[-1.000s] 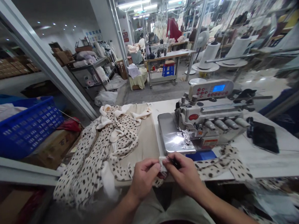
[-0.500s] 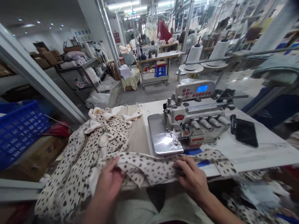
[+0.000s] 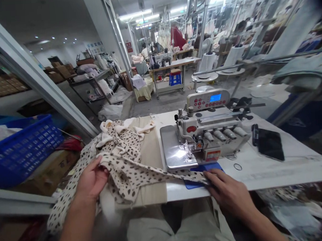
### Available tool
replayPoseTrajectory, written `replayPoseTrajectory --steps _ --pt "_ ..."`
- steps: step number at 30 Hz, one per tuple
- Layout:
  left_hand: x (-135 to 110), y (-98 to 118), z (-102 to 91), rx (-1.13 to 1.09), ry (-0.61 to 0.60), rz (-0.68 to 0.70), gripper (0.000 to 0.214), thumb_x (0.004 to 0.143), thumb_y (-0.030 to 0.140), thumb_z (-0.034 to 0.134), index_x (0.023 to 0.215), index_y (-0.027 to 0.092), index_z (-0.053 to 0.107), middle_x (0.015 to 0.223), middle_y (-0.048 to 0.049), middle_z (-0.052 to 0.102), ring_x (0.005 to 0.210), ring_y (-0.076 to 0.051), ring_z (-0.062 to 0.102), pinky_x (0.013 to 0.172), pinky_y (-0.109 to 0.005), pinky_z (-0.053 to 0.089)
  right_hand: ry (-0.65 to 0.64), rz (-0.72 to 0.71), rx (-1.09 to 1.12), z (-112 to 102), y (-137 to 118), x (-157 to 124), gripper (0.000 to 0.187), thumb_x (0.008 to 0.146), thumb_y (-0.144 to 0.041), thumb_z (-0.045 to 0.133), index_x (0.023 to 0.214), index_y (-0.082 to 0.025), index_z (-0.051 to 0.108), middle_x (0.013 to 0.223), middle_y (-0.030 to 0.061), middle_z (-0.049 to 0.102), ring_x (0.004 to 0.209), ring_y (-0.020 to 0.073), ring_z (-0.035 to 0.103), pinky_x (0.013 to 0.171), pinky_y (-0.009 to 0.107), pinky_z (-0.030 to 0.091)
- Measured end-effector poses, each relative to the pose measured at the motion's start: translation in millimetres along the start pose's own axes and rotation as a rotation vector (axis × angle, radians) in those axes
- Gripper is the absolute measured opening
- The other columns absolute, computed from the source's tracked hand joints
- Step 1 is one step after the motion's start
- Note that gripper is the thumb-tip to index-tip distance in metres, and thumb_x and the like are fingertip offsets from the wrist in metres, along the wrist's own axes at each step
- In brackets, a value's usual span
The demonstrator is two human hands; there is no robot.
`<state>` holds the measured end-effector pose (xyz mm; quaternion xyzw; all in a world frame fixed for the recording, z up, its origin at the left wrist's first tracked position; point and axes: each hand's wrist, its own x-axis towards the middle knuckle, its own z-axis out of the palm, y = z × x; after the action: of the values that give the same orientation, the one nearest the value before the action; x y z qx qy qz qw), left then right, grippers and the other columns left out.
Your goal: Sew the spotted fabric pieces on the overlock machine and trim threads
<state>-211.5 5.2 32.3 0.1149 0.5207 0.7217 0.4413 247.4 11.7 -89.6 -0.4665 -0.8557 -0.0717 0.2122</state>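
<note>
Cream fabric with dark spots [image 3: 126,173] stretches across the front of the table between my two hands. My left hand [image 3: 92,179] grips its left part, fingers closed round the edge. Its narrow right end is pinched in my right hand [image 3: 228,192], by the table's front edge. Behind the cloth stands a white overlock sewing machine [image 3: 210,132] with a lit needle area and a metal plate [image 3: 172,145]. Under the cloth's right end lies a blue mat [image 3: 196,183]. More spotted fabric is heaped behind my left hand, with pale trim on it.
A blue basket [image 3: 23,150] with white cloth stands at the left on a cardboard box [image 3: 44,171]. On the white table [image 3: 284,173] lie a black phone [image 3: 270,143] and a small dark ring [image 3: 237,166]. Thread cones [image 3: 208,63] rise behind the machine. Scraps [image 3: 300,210] lie below right.
My left hand has moved left and up, my right hand to the right. The cloth between them is drawn into a narrow, slanting strip. The blue mat and dark ring now show.
</note>
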Motion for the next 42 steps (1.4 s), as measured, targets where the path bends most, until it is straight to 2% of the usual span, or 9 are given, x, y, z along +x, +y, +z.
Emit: replayPoseTrajectory --steps 6,13,17,19,25,30,35,38,42 --pt "11.9 -10.6 -0.8 0.101 -0.012 0.1 0.013 0.071 0.011 0.072 0.077 0.014 0.061 0.068 0.0022 0.064 0.051 -0.009 0.057 0.041 -0.016 0.044 -0.055 0.006 -0.026 -28.2 43.1 -22.9 0.038 0.082 -0.014 0.049 0.116 -0.023 0.065 0.111 0.0066 0.071 0.078 0.0191 0.073 0.053 0.025 0.053" --pt "-13.1 -29.9 25.9 0.317 -0.212 0.039 0.03 0.059 0.023 0.088 0.073 0.013 0.063 0.059 0.003 0.06 0.046 -0.009 0.053 0.04 -0.018 0.042 0.171 0.004 0.0 -43.6 43.7 32.7 0.026 0.087 -0.01 0.048 0.098 -0.022 0.068 0.101 0.0065 0.072 0.084 0.0183 0.07 0.069 0.025 0.052" --pt "-27.5 -43.0 41.9 0.41 -0.301 0.023 0.038 0.056 0.031 0.092 0.071 0.013 0.063 0.06 0.0042 0.058 0.045 -0.007 0.051 0.041 -0.017 0.043 -0.078 0.05 -0.174 -39.8 29.2 42.6 0.015 0.083 -0.015 0.059 0.091 -0.023 0.069 0.097 0.0075 0.068 0.07 0.0198 0.067 0.049 0.026 0.042" --pt "-33.4 -47.6 47.9 0.422 -0.309 0.04 0.039 0.057 0.035 0.091 0.073 0.014 0.063 0.061 0.0053 0.056 0.046 -0.006 0.049 0.041 -0.016 0.042 -0.077 0.089 -0.082 -42.2 16.1 36.1 0.014 0.085 -0.024 0.064 0.098 -0.024 0.069 0.098 0.0072 0.067 0.069 0.0203 0.066 0.049 0.027 0.042" --pt "-62.7 -69.5 74.2 0.509 -0.426 0.066 0.035 0.068 0.042 0.085 0.075 0.014 0.065 0.061 0.002 0.06 0.047 -0.007 0.048 0.042 -0.018 0.04 -0.041 -0.018 0.821 -52.7 -68.4 48.0 0.01 0.092 -0.024 0.06 0.098 -0.023 0.068 0.087 0.0033 0.07 0.078 0.0175 0.066 0.069 0.027 0.051" --pt "-87.9 -78.3 88.7 0.8 -0.7 0.296 0.017 0.079 0.033 0.074 0.081 0.017 0.073 0.072 -0.0033 0.069 0.065 -0.015 0.061 0.061 -0.024 0.048 0.08 0.402 1.247 -35.8 -123.7 90.9 0.022 0.089 -0.04 0.069 0.096 -0.019 0.07 0.088 0.0042 0.074 0.074 0.0182 0.068 0.069 0.028 0.054" --pt "-92.4 -68.1 87.5 0.969 -0.952 0.503 0.034 0.082 0.012 0.059 0.109 0.024 0.077 0.096 -0.0063 0.073 0.089 -0.021 0.065 0.083 -0.03 0.05 0.077 0.477 1.262 -27.8 -131.0 101.4 0.026 0.076 -0.039 0.08 0.088 -0.018 0.07 0.076 0.0005 0.072 0.067 0.0171 0.063 0.062 0.025 0.051" --pt "-89.5 -63.1 91.0 0.996 -1.015 0.498 0.032 0.089 0.014 0.053 0.106 0.026 0.078 0.095 -0.0066 0.072 0.09 -0.02 0.066 0.085 -0.031 0.05 0.091 0.488 1.198 -30.8 -128.2 101.9 0.015 0.079 -0.032 0.074 0.084 -0.018 0.07 0.072 -0.0005 0.069 0.065 0.0161 0.061 0.06 0.024 0.048" --pt "-79.3 -60.3 101.1 0.945 -1.015 0.586 0.015 0.085 0.023 0.068 0.098 0.022 0.074 0.109 -0.0097 0.068 0.103 -0.024 0.063 0.096 -0.035 0.048 0.101 0.435 1.21 -39.0 -121.0 106.1 0.011 0.082 -0.024 0.062 0.08 -0.018 0.07 0.069 -0.0015 0.066 0.065 0.0153 0.058 0.06 0.023 0.045"
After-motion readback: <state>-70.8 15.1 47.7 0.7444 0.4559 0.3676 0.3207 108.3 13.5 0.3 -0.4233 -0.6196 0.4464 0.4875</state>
